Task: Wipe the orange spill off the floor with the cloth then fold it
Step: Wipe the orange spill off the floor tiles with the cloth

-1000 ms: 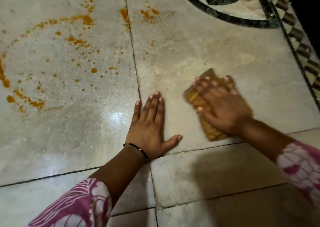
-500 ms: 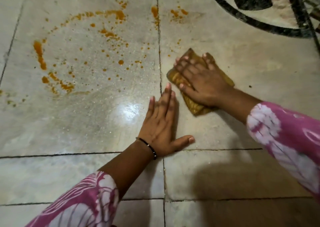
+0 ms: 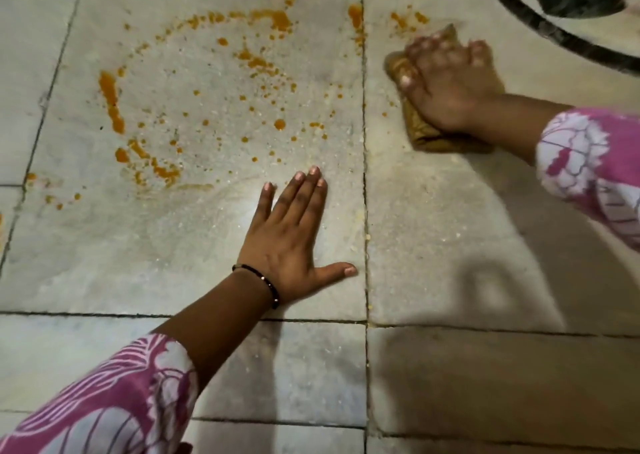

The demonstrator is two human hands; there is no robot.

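Since a moment ago the right hand [image 3: 450,83], pressed flat on the cloth [image 3: 429,138], has swept farther toward the small right-hand splashes, so it should keep firm pressure and sweep left across the orange spill [image 3: 194,107] while the left hand [image 3: 291,239], open and empty, braces on the floor [image 3: 104,263].

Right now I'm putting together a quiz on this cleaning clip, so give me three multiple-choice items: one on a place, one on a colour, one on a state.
1. Where does most of the spill lie?
A. left of the long floor seam
B. under the cloth
C. on the dark curved inlay

2. What colour is the wristband?
A. white
B. black
C. green

3. What is the left hand doing?
A. gripping the cloth
B. raised in the air
C. lying flat on the floor, fingers spread

Answers:
1. A, since the orange ring and drops cover the tile left of the seam.
2. B, a thin dark band sits on the left wrist.
3. C, its palm is down on bare tile, while the right hand presses the cloth.
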